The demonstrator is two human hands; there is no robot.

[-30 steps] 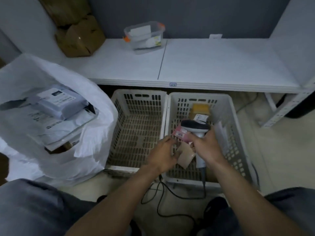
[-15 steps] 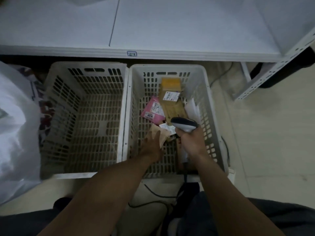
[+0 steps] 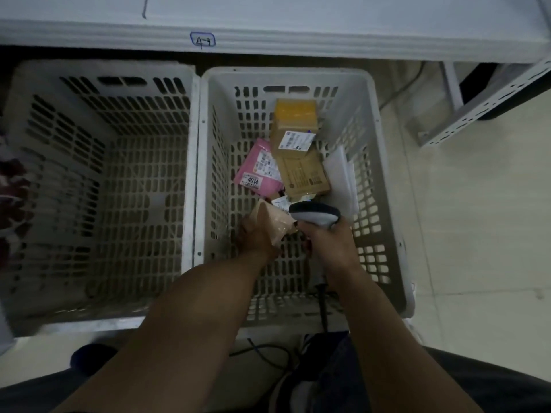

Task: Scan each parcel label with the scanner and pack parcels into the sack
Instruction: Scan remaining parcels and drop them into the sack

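My left hand [image 3: 255,236] grips a small tan parcel [image 3: 275,222] inside the right white crate [image 3: 384,174]. Beside it my right hand [image 3: 328,245] holds the grey handheld scanner [image 3: 314,215], whose head points toward the parcels. A pink parcel [image 3: 258,168] with a "4014" label lies on the crate floor. Behind it are a brown box [image 3: 302,174] and a yellow-topped box [image 3: 295,123] with a white label. The sack is out of view.
An empty white crate [image 3: 98,189] stands to the left of the right one. A white shelf edge [image 3: 268,34] runs above both. The scanner cable [image 3: 323,311] drops to the floor between my knees. A white sheet [image 3: 341,177] leans on the right crate's wall.
My view has dropped from the sack and shelf down into the crates. My left hand has closed on the tan parcel, with the scanner held right beside it.
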